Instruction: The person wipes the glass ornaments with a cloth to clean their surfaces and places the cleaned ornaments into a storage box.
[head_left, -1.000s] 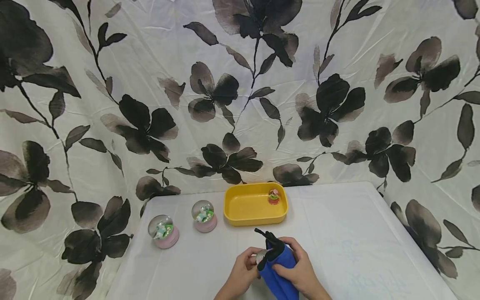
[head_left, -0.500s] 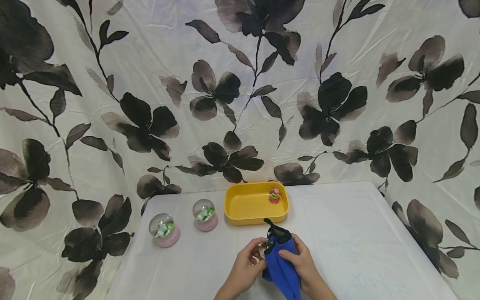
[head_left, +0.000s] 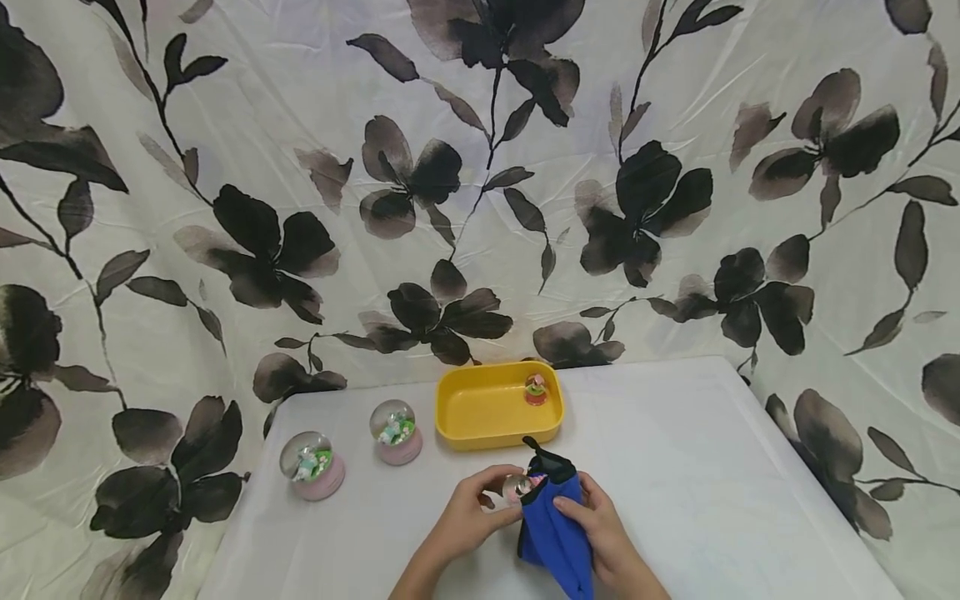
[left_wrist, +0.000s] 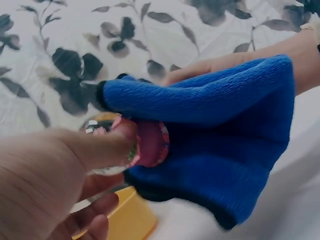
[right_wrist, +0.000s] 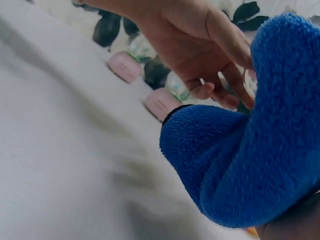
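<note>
Between the thumb and fingers of my left hand (head_left: 467, 507) is a small snow globe (head_left: 514, 487) with a clear dome. Its pink base (left_wrist: 152, 142) pokes into the fold of a blue cloth (head_left: 553, 529) with black edging, seen close up in the left wrist view. On the other side, my right hand (head_left: 609, 533) grips the cloth, thumb on the near face. The cloth hangs down toward the table's front and hides part of my right fingers. In the right wrist view the cloth (right_wrist: 285, 135) covers most of the held globe.
Two larger snow globes with pink bases, a left one (head_left: 311, 467) and a right one (head_left: 396, 433), stand on the white table (head_left: 697, 467). A yellow tray (head_left: 480, 439) at the back holds a small red-based globe (head_left: 536, 390). Floral fabric (head_left: 480, 208) hangs behind.
The cloth has turned more upright, and its black edge has shifted away from me. The held globe's dome shows more clearly, with my left fingers straighter around it. The head view has shifted slightly.
</note>
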